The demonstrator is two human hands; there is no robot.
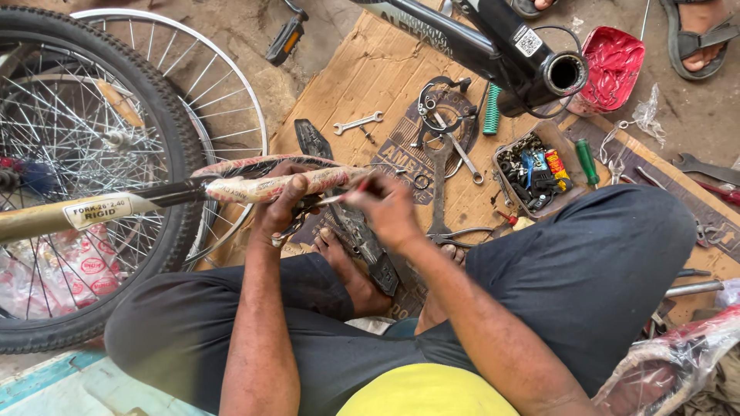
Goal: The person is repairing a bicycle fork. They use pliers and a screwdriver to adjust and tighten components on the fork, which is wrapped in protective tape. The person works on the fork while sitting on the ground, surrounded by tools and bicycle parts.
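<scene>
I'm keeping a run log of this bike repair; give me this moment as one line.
left hand: grips wrapped fork | right hand: small tool on wrapping | seat: cardboard | nearby: wheel, parts tray

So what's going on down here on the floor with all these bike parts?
A person sits cross-legged on cardboard. The left hand grips a paper-wrapped bicycle fork that stretches off to the left, while the right hand holds a thin tool against its wrapping. A bike wheel lies at the left. Wrenches, a box of small parts and a black bike frame lie ahead.
</scene>
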